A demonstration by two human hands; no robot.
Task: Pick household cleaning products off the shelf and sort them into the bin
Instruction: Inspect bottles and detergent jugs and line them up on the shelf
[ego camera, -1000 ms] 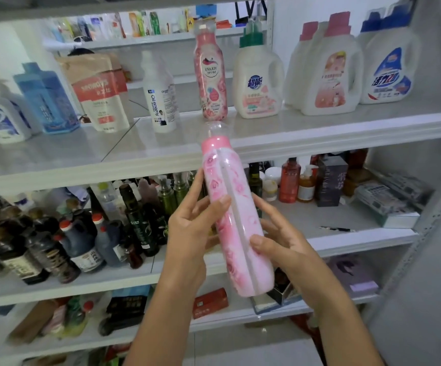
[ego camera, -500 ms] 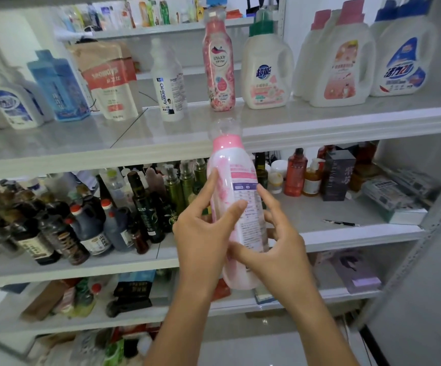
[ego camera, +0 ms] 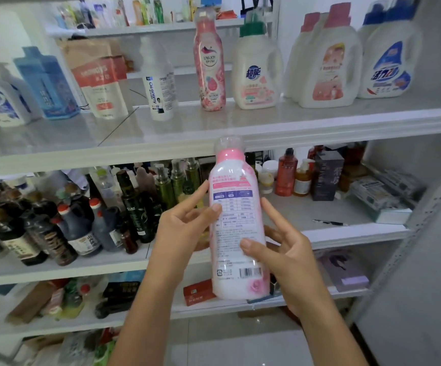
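Observation:
A pink and white bottle (ego camera: 236, 215) with a clear cap is held upright in front of the shelves, its printed back label facing me. My left hand (ego camera: 185, 228) holds it from the left, thumb on the label and fingers behind. My right hand (ego camera: 284, 249) holds it from the right, thumb on the lower label, fingers spread along its side. A matching pink bottle (ego camera: 210, 62) stands on the top shelf (ego camera: 266, 120) among detergent jugs. No bin is in view.
White jugs (ego camera: 330, 62) and a blue-capped jug (ego camera: 390, 56) fill the top shelf's right; a blue pouch (ego camera: 46, 83) and a refill bag (ego camera: 98, 77) stand left. Dark sauce and oil bottles (ego camera: 77, 220) crowd the middle shelf. A grey panel (ego camera: 425, 260) rises at right.
The bottle has been turned in my hands from its pink side seam to its printed back label. The view has moved closer to the shelves.

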